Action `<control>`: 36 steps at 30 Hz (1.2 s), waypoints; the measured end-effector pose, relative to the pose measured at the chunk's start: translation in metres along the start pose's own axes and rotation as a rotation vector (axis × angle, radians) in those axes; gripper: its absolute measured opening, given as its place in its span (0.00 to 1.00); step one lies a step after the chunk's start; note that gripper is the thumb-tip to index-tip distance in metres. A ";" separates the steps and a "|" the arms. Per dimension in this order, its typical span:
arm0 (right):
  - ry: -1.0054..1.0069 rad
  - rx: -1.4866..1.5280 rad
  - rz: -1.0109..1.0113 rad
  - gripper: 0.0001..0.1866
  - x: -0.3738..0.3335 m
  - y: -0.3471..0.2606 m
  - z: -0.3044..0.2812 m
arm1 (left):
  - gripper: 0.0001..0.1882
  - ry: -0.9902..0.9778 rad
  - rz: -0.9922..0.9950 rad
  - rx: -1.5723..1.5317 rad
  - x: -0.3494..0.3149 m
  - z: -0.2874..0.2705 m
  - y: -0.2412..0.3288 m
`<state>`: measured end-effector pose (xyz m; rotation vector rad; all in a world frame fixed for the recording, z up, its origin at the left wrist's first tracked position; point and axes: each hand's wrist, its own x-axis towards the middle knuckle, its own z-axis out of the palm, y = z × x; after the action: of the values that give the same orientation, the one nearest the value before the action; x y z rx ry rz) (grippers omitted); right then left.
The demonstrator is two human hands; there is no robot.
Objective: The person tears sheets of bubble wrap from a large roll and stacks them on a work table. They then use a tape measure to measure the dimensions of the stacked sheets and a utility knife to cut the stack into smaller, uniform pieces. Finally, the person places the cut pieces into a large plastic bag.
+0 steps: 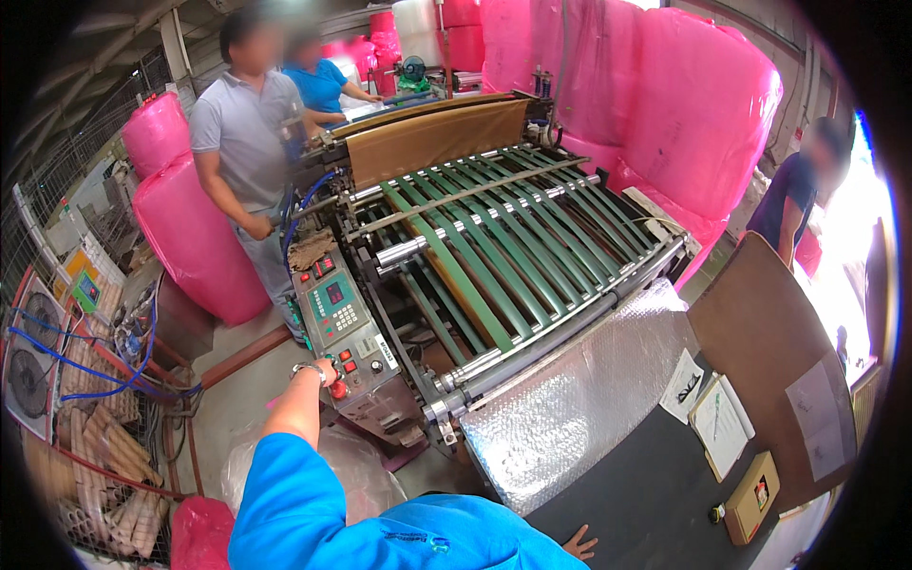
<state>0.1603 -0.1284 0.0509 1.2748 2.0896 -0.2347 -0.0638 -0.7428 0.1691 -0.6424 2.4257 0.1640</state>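
My left arm reaches forward in a blue sleeve, with a bracelet or watch at the wrist. My left hand (328, 369) is at the lower part of a grey control panel (356, 332), among its red buttons (339, 389). Its fingers are too small and partly covered to tell how they are bent. My right hand (579, 543) lies on a dark tabletop (608, 503), fingers spread, holding nothing. Between the table and the machine lies a silvery bubble-wrap sheet (570, 399). Green belts (503, 237) run over the machine's rollers behind the panel.
A clipboard (720, 427) with paper and a small cardboard box (752, 497) are on the table's right. One person (252, 142) stands left of the machine, another (318, 85) behind, a third (787, 195) far right. Large pink wrapped rolls (698, 104) stand behind.
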 end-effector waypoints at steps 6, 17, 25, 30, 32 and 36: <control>-0.029 0.001 -0.035 0.65 0.001 0.005 0.000 | 0.22 0.054 0.011 -0.030 0.017 0.008 -0.009; -0.139 -0.017 -0.190 0.69 -0.007 0.013 -0.015 | 0.25 0.094 0.061 -0.027 0.013 0.012 -0.010; -0.139 0.013 -0.187 0.69 -0.005 0.015 -0.011 | 0.23 0.047 0.006 -0.049 0.006 0.006 -0.008; -0.125 0.038 -0.190 0.68 -0.010 0.015 -0.013 | 0.24 0.037 -0.003 -0.069 0.016 0.012 -0.014; -0.129 0.042 -0.180 0.68 -0.011 0.014 -0.014 | 0.24 0.059 0.023 -0.063 0.015 0.011 -0.013; -0.137 0.038 -0.163 0.67 -0.013 0.013 -0.016 | 0.25 0.095 0.046 -0.077 0.007 0.010 -0.010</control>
<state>0.1683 -0.1234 0.0737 1.0791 2.0804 -0.4242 -0.0586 -0.7517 0.1578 -0.6419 2.5370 0.2528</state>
